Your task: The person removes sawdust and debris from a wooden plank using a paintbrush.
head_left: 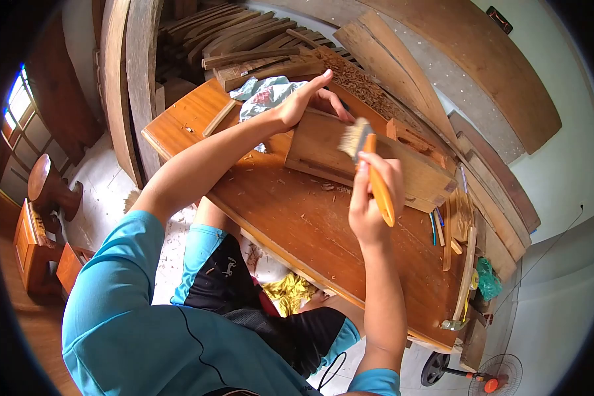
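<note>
My right hand is closed around the orange handle of a paintbrush. The brush's pale bristles point up and left, over the face of a long wooden box that lies on its side on the brown table. At the far edge of this box is my left hand, its fingers apart and one digit stretched upward. Part of that hand is hidden behind the box's edge. A crumpled, printed plastic bag lies just beyond my left wrist.
Wood shavings dot the brown table. A small wooden strip lies at its left, pens and wood pieces at its right. Stacked boards and a pile of shavings stand behind. A fan is at lower right.
</note>
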Available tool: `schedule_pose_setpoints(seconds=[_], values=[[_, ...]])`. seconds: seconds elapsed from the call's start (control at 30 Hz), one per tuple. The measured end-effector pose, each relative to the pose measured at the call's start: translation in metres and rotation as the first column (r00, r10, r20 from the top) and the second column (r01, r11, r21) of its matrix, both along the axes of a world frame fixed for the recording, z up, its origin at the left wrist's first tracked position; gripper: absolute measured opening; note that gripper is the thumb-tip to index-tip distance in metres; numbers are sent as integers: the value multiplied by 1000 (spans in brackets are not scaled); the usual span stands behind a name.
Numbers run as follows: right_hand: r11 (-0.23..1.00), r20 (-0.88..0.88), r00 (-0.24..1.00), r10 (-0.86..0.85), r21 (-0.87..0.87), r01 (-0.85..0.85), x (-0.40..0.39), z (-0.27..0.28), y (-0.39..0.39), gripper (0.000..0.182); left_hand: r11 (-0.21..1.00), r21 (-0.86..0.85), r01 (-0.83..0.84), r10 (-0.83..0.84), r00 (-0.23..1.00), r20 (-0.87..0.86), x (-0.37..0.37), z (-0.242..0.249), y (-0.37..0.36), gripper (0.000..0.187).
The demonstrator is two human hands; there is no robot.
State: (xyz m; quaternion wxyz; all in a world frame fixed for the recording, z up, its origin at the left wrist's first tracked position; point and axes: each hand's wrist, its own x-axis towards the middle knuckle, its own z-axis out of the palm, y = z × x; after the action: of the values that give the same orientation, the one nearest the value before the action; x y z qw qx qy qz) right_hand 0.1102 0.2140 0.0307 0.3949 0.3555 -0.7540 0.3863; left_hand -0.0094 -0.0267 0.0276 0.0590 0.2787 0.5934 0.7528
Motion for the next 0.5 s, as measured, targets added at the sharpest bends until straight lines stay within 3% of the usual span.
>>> schedule_pose_setpoints(seconds=[0.07, 0.13, 0.23, 0.3, 0.4, 0.5], values=[[997, -159, 985, -64, 23, 69, -4, 2, 5, 25, 1000, 11, -10, 9, 999, 43, 2, 1, 1, 93], [987, -177, 983, -47, 143, 73, 1, 1, 3, 32, 999, -26, -22, 24, 997, 76, 2, 1, 0, 97], [917, -135, 991, -7, 394, 60, 17, 0, -6, 42, 999, 6, 33, -34, 997, 75, -5, -4, 0, 100], [896, -76, 995, 67, 444, -26, 21, -7, -21, 42, 997, 33, 75, -77, 996, 54, -8, -7, -1, 102], [858, 31, 988, 154, 491, -149, 23, -14, -30, 39, 995, 36, 96, -97, 995, 24, -10, -7, -3, 104], [891, 64, 964, 256, 371, -261, 25, -11, -33, 34, 994, 27, 102, -103, 995, 13, -13, -7, -4, 105]])
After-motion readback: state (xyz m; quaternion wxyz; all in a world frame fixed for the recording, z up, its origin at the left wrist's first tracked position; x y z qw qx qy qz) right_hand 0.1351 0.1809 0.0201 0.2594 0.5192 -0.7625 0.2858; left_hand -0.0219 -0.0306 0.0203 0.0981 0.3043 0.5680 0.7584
